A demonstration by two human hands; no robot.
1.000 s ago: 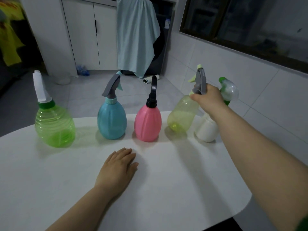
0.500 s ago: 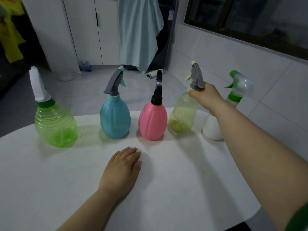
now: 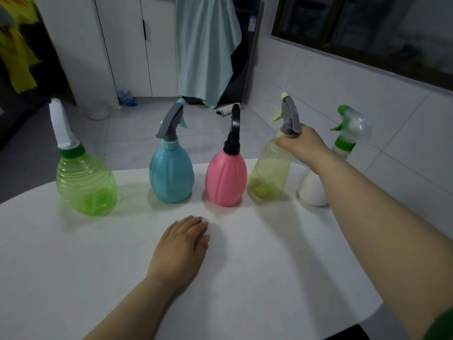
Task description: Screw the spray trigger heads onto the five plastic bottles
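Right now the right hand [image 3: 302, 144] grips the neck of the yellow bottle [image 3: 270, 173], right of centre on the counter [image 3: 245, 278], while the left hand [image 3: 182, 244] lies flat and open. With nothing bracing it, a hard twist could tip that bottle into the pink bottle [image 3: 225, 180] beside it.

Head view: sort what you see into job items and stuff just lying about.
Job: green bottle, blue bottle, pink bottle, yellow bottle with right hand at its neck, white bottle.

Lying about: hanging cloth, cabinet, yellow garment, left hand resting on table.
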